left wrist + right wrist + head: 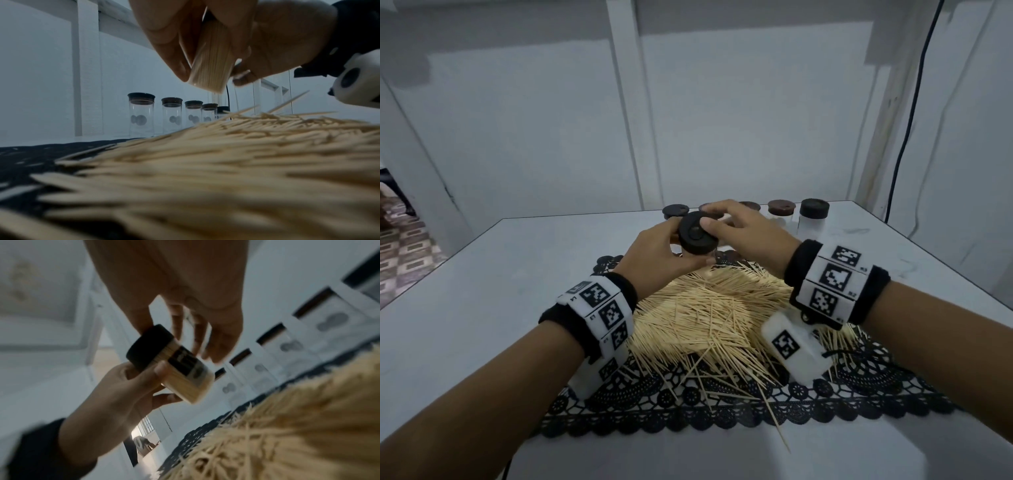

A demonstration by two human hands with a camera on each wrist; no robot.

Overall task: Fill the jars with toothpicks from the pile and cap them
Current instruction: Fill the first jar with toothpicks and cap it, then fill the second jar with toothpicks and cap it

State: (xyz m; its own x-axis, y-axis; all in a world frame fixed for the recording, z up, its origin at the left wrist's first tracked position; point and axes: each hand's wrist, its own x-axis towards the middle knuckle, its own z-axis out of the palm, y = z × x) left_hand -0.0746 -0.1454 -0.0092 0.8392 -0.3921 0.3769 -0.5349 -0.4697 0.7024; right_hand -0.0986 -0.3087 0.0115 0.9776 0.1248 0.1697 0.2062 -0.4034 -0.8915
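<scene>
Dim, bluish light; wide-angle bending at edges; right wrist view motion-blurred; left wrist foreground unfocused.

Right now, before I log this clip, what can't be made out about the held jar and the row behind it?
- Held jar: right wrist view is motion-blurred; cap seating unclear.
- Jar body in the head view: hidden by the left hand and the black cap.
- Right hand: its grip on the cap is unclear, fingertips blurred.
- Back row of jars: head view partly blocked by the hands.
</scene>
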